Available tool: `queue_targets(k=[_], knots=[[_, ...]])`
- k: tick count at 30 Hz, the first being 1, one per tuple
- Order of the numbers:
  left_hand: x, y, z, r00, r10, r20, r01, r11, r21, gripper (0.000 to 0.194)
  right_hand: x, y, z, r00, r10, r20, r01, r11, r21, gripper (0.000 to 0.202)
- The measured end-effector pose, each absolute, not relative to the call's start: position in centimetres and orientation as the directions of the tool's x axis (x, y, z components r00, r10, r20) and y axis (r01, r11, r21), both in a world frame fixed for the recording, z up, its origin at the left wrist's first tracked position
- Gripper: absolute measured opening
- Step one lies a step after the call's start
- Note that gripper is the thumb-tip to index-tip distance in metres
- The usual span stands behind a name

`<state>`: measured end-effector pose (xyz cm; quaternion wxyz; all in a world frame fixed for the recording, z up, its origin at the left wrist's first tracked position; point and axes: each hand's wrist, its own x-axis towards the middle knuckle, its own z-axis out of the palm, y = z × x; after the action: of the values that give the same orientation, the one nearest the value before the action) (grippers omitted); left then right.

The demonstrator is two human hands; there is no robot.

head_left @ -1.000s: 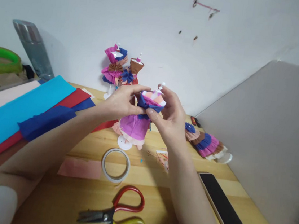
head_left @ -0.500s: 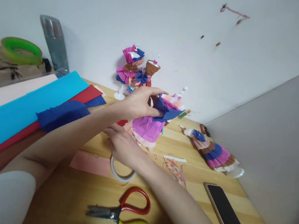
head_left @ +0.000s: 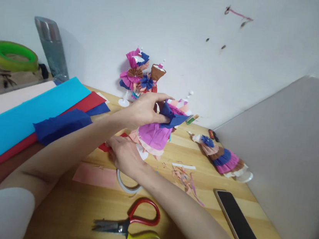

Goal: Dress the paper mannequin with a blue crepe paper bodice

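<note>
My left hand [head_left: 150,108] is closed, its thumb and fingers gripping folded blue paper [head_left: 173,117] at the waist of a small dress form. That form wears a pink-purple paper skirt [head_left: 153,136] with a pale hem, and its white knobbed top [head_left: 190,95] tilts right. Below, my right hand [head_left: 126,156] is closed on a piece of red paper [head_left: 103,147] by the form's white base [head_left: 142,152]; its fingertips are partly hidden. A roll of white tape [head_left: 128,185] lies under the right wrist, beside a pink paper strip [head_left: 96,175].
Red-and-yellow-handled scissors [head_left: 125,228] lie in front. A phone [head_left: 242,226] and a dressed form on its side [head_left: 221,156] are at right, paper shreds [head_left: 184,178] nearer the middle. Coloured paper sheets [head_left: 30,103] and a bottle [head_left: 52,48] stand left; decorated forms [head_left: 136,74] stand by the wall.
The right hand has shifted slightly left and down, and red paper now shows beside its fingers. The left hand keeps its hold. The whole view has shifted a little.
</note>
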<state>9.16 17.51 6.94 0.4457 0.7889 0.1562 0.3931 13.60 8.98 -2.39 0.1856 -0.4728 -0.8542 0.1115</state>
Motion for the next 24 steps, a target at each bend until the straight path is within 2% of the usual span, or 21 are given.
queue_targets(k=[2,4,5,7,10,14,18,21,24], knots=[[9.1,17.5,6.9,0.637,0.592,0.494,-0.109,-0.564,0.818,0.046,13.9,8.6,-2.5,-0.361,0.901,0.240,0.617,0.423,-0.663,0.025],[9.2,17.6,6.8,0.631,0.585,0.510,-0.113,-0.581,0.806,0.045,14.2,8.1,-2.6,-0.250,0.949,0.191,0.361,0.274,-0.892,0.022],[9.2,17.6,6.8,0.631,0.583,0.512,-0.113,-0.585,0.803,0.045,14.4,7.8,-2.7,-0.223,0.963,0.151,0.229,0.203,-0.952,0.021],[9.2,17.6,6.7,0.630,0.585,0.511,-0.112,-0.583,0.804,0.044,15.0,7.2,-2.8,-0.221,0.972,0.082,0.029,0.091,-0.995,0.018],[9.3,17.7,6.7,0.627,0.589,0.510,-0.110,-0.581,0.806,0.044,15.7,6.4,-2.6,-0.231,0.972,0.032,-0.096,0.010,-0.995,0.016],[9.2,17.8,6.8,0.643,0.587,0.492,-0.090,-0.580,0.809,0.044,15.5,6.6,-2.5,-0.103,0.991,0.087,-0.062,0.081,-0.995,0.017],[9.1,17.9,7.0,0.637,0.597,0.487,-0.071,-0.584,0.809,0.049,14.4,7.6,-2.9,0.012,0.991,0.132,0.102,0.130,-0.986,0.024],[9.0,17.9,7.1,0.638,0.599,0.484,-0.073,-0.579,0.812,0.054,14.1,7.1,-2.7,-0.052,0.979,0.199,0.305,0.205,-0.930,0.038],[9.0,18.0,7.0,0.645,0.602,0.472,-0.089,-0.554,0.828,0.055,14.3,5.2,-1.6,-0.149,0.963,0.226,0.542,0.271,-0.795,0.057]])
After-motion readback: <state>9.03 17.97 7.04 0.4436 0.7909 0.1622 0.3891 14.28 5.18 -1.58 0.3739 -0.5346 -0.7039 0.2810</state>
